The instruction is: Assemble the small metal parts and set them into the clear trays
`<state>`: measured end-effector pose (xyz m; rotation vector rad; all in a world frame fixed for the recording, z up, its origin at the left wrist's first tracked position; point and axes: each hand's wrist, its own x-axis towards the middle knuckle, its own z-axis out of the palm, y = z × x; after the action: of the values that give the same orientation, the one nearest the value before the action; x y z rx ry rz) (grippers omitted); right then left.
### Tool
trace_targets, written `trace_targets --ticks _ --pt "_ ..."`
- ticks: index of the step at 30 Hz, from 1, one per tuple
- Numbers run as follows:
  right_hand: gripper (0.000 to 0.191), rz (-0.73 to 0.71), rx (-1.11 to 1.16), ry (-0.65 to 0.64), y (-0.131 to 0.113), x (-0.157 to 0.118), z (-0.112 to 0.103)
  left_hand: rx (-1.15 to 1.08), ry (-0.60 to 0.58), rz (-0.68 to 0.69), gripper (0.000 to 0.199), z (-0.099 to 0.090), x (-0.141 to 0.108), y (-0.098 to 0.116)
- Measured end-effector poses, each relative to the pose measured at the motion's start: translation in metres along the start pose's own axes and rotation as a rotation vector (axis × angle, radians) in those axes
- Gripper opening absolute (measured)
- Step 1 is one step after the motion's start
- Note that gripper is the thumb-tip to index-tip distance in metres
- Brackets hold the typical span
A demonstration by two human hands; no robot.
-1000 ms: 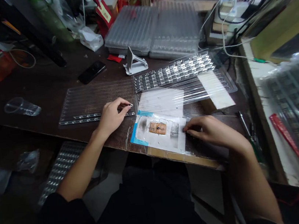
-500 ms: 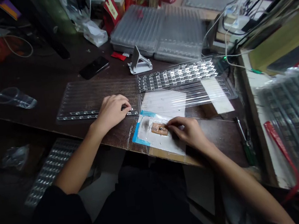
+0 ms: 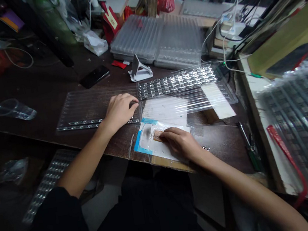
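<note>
My left hand [image 3: 120, 110] hovers over the right front part of a clear ribbed tray [image 3: 89, 105]. Its fingers are curved, with a gap between thumb and index finger, and nothing shows between them. Under it, small shiny metal parts [image 3: 86, 126] lie in the tray's front grooves. My right hand [image 3: 182, 142] has its fingertips pinched together over a small brown block [image 3: 157, 135]. That block sits on a white sheet [image 3: 163, 150] edged with blue tape. Whatever the right fingertips grip is hidden by them.
Behind the sheet, a second clear tray [image 3: 226, 99] holds rows of shiny parts [image 3: 177, 80]. Loose metal pieces [image 3: 206, 148] lie beside my right wrist. A screwdriver [image 3: 251, 155], phone [image 3: 95, 76], white stand [image 3: 140, 71], plastic cup [image 3: 15, 110] and stacked trays [image 3: 137, 37] surround the work area.
My right hand has moved left onto the brown block, covering the small dark round piece seen on it before. My left hand has lifted slightly off the front groove, and its thumb and index finger have parted.
</note>
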<state>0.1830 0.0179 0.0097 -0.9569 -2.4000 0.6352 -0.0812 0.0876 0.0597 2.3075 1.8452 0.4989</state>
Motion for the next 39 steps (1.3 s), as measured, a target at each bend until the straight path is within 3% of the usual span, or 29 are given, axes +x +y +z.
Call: trace_targets --ticks 6,9,12,17,20,22,25,29,33,37,39 --pt "0.028 -0.143 -0.409 -0.178 -0.013 0.000 -0.005 0.127 0.005 -0.034 0.020 0.011 0.031 0.007" --pt "0.027 -0.141 -0.415 -0.217 -0.018 0.002 -0.007 0.180 -0.008 -0.028 0.020 0.019 0.040 0.010" --pt "0.034 -0.090 -0.294 -0.165 -0.015 0.003 -0.017 0.191 -0.001 -0.027 0.020 0.023 0.044 0.010" --pt "0.025 0.154 -0.186 0.011 -0.001 -0.018 -0.073 0.157 0.043 -0.034 0.021 0.018 0.035 0.008" --pt "0.019 0.316 -0.214 -0.025 0.004 -0.047 -0.107 0.094 0.071 -0.002 0.021 0.006 0.011 0.015" --pt "0.018 0.373 -0.205 -0.075 0.004 -0.066 -0.117 0.009 0.053 0.056 0.020 0.000 -0.011 0.023" --pt "0.020 0.383 -0.213 -0.125 0.003 -0.082 -0.108 -0.093 -0.043 0.153 0.016 0.000 -0.048 0.038" --pt "0.024 0.373 -0.299 -0.153 0.003 -0.077 -0.081 -0.090 -0.095 0.190 0.015 0.020 -0.079 0.048" --pt "0.011 0.389 -0.363 -0.175 0.005 -0.063 -0.068 -0.129 -0.064 0.204 0.017 0.034 -0.087 0.045" --pt "0.009 0.419 -0.287 -0.194 0.005 -0.055 -0.072 -0.267 -0.001 0.160 0.014 0.038 -0.088 0.047" --pt "0.009 0.424 -0.208 -0.141 0.005 -0.049 -0.076 -0.391 0.049 0.156 0.012 0.041 -0.088 0.051"
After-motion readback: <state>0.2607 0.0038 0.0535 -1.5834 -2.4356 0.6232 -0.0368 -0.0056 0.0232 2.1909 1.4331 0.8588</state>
